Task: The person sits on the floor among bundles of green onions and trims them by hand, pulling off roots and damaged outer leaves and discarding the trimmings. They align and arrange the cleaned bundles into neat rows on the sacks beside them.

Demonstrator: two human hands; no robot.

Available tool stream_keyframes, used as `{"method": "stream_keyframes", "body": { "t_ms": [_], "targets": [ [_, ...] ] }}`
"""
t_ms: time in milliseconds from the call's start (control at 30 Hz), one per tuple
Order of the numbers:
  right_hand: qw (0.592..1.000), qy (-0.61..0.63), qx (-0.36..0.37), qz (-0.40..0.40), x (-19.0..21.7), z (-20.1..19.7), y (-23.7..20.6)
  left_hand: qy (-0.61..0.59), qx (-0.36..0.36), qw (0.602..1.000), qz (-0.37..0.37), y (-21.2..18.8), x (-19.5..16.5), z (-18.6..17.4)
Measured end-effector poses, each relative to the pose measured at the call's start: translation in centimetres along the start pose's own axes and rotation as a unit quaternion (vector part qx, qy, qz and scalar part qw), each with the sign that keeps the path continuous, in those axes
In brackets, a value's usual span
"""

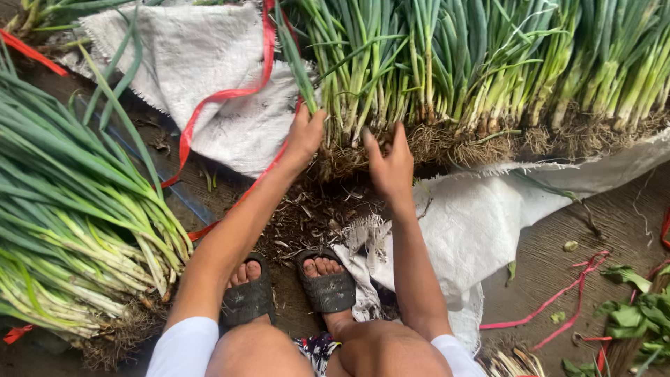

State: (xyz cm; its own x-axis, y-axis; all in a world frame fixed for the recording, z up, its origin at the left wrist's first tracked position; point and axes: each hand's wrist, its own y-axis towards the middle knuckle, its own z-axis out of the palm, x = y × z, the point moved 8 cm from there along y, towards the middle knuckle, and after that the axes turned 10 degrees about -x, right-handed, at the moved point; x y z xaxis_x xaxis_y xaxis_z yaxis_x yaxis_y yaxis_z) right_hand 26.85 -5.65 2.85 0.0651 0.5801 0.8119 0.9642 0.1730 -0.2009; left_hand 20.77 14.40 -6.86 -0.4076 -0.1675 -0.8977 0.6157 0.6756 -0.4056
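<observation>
Ground surface: a bare wooden floor (pixel 551 258) of dark, soil-stained boards. At twelve o'clock a white woven sack (pixel 202 63) lies spread flat; a second white sack (pixel 481 216) extends toward four o'clock. Green onion bundles (pixel 488 70) rest on the sacks at one o'clock, another pile of green onions (pixel 70 216) at nine o'clock. Root debris (pixel 307 216) covers the centre. Red ribbon scraps (pixel 558 297) and loose leaves (pixel 638 314) occupy four o'clock.

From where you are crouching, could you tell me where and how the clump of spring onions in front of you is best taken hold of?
Probably at the pale lower stalks of the spring onion clump, just above the tangled roots, coming from the near side. The stalks are firm and packed there, root ends facing you; the green tops are floppy. The left hand and right hand already flank that base, over the white sack.
</observation>
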Motion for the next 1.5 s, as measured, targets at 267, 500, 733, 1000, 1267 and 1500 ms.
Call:
{"method": "stream_keyframes", "body": {
  "t_ms": [267, 500, 733, 1000, 1267, 1500],
  "targets": [
    [0.982, -0.175, -0.022, -0.065, -0.3, 6.2, 5.6, -0.200, 0.035, 0.979, -0.018, 1.3, -1.8, 1.6],
    [0.974, 0.144, 0.143, -0.098, 0.0, 8.1, -2.0, -0.101, 0.108, 0.984, -0.100, -3.5, 2.1, -2.9],
    [0.925, 0.273, 0.208, 0.163, -5.1, 8.0, -7.8, -0.188, 0.083, 0.966, -0.158, -9.2, 7.4, -9.8],
    [0.965, 0.222, 0.069, 0.124, -6.9, 2.7, -3.2, 0.116, -0.133, 0.979, 0.099, -8.9, 6.4, -13.3],
    [0.976, 0.177, 0.117, -0.055, -0.1, 2.5, -12.2, -0.174, 0.186, 0.954, -0.158, -17.4, 5.2, -3.1],
    [0.930, -0.045, 0.169, -0.323, 2.5, 4.2, -16.0, -0.246, 0.140, 0.946, -0.157, -16.7, 6.6, -3.0]
  ]
}}
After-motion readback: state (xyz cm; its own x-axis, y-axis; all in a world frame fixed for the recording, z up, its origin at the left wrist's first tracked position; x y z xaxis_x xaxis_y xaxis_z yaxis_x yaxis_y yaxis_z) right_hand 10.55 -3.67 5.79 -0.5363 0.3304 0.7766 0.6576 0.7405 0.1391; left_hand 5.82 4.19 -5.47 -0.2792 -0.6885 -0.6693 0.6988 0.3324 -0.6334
